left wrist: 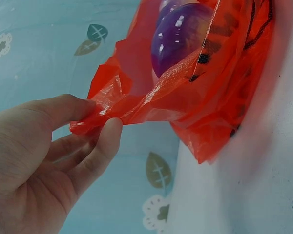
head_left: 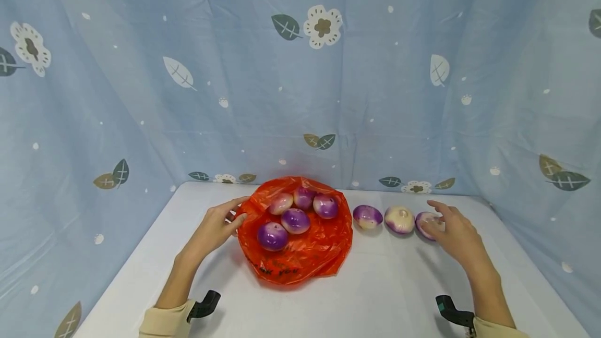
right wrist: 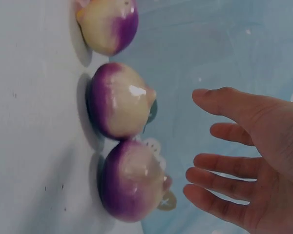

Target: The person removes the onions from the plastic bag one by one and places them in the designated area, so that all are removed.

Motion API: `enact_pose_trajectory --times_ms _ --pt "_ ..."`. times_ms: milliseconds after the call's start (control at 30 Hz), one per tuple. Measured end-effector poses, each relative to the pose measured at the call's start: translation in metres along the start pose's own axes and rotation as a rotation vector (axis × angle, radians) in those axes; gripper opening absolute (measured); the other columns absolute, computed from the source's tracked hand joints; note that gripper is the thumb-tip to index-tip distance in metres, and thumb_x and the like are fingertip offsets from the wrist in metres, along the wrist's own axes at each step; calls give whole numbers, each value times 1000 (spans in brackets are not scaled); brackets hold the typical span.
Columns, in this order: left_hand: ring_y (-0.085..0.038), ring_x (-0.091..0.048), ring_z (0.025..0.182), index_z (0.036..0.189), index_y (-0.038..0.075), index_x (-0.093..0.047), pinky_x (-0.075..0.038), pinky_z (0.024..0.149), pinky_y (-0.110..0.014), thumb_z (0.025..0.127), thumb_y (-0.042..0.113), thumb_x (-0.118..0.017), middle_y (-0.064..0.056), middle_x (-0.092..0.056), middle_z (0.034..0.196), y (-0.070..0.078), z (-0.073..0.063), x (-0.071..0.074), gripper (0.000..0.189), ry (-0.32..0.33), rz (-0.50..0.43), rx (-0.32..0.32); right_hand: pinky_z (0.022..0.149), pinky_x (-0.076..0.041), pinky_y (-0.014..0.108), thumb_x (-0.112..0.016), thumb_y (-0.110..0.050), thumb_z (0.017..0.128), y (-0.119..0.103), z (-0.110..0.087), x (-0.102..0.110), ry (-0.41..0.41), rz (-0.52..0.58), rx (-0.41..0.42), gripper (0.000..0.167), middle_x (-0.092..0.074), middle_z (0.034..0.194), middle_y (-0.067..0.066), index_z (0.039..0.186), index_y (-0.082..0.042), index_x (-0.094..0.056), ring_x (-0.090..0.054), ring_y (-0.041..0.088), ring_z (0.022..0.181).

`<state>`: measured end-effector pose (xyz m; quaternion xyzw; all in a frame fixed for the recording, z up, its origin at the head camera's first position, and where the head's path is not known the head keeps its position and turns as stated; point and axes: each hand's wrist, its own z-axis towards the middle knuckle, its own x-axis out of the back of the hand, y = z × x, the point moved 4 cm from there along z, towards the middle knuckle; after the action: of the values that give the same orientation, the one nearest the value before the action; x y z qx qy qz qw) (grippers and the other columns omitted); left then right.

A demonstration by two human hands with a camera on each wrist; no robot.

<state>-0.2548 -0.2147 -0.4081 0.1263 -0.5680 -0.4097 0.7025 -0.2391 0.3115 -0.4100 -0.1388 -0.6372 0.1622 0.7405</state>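
My left hand (head_left: 217, 227) pinches the left edge of a red plastic bag (head_left: 324, 252), which lies spread open with dark printing on its front. Inside the bag sit several glossy purple-and-cream turnips (head_left: 272, 236). To the bag's right, three more turnips stand in a row: a left one (head_left: 368, 216), a middle one (head_left: 399, 220) and a right one (head_left: 423, 225). My right hand (head_left: 457, 233) hovers by the right turnip, partly covering it in the head view. In the right wrist view its fingers (right wrist: 227, 165) are spread, apart from the turnips and holding nothing.
Everything lies on a white table (head_left: 375, 296). A blue curtain (head_left: 253, 103) with flowers and leaves hangs behind the table and along both sides. Each wrist wears a black camera mount, the left one (head_left: 205, 304) and the right one (head_left: 453, 312).
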Motion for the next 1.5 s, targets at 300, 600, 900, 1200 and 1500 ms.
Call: enact_pose_trajectory --times_ms 300,600,900,1200,1500 --pt "-10 -65 68 136 13 -58 -56 55 -17 92 8 -67 -9 -70 93 -1 -2 1 46 10 3 -4 83 -46 69 -69 -42 90 -27 -1 -6 43 -4 83 65 -54 128 30 141 -8 -47 -60 47 110" --pt "-10 -66 68 135 11 -59 -54 55 -15 93 8 -66 -11 -71 94 -1 -2 0 43 15 4 -32 84 -48 68 -75 -32 85 -52 -2 -14 107 -3 196 58 -61 121 29 134 -7 -56 -60 51 104" --pt "-11 -66 70 140 16 -54 -55 52 -19 95 4 -61 -13 -71 103 -1 -2 -1 48 -1 27 -56 84 -49 64 -72 -39 87 -62 -1 -18 94 -3 202 57 -62 124 25 134 -10 -56 -66 40 99" --pt "-14 -61 61 134 12 -61 -53 49 -20 94 -8 -50 -15 -69 107 -2 -2 -2 46 7 18 -74 78 -56 57 -75 -32 87 -68 -4 -21 90 32 243 56 -63 123 23 134 -9 -56 -67 40 99" --pt "-13 -63 67 132 11 -62 -54 49 -23 94 9 -64 -12 -69 103 -5 1 -7 37 -16 -20 28 82 -57 55 -76 -30 85 -77 -2 -33 97 56 312 54 -65 120 19 132 -9 -59 -67 37 100"
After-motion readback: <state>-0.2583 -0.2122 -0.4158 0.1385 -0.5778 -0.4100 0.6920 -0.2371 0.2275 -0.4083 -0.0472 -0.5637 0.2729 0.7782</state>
